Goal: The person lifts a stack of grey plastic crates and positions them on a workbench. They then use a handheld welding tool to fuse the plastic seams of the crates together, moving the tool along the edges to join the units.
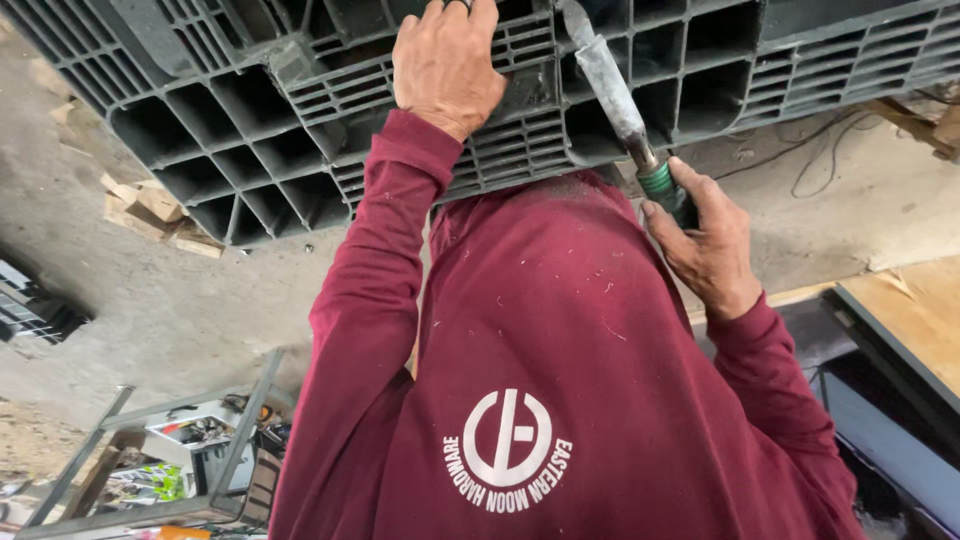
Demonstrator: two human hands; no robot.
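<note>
A dark grey plastic pallet (250, 130) with a grid of open cells leans against my body in the upper part of the view. My left hand (443, 60) lies on its slatted middle, fingers hooked over a rib at the top edge of the frame. My right hand (705, 240) grips the green-banded handle of a long, flat grey metal tool (610, 85). The blade runs up and to the left, and its tip touches the pallet near my left hand. Maroon sleeves and my maroon shirt (560, 330), flecked with pale shavings, fill the lower middle.
Below is a concrete floor (180, 300). Wood scraps (150, 205) lie at the left, and thin cables (820, 150) trail at the upper right. A metal frame rack (200, 450) with small items stands at the bottom left. A wooden board (915, 310) on a dark frame is at the right.
</note>
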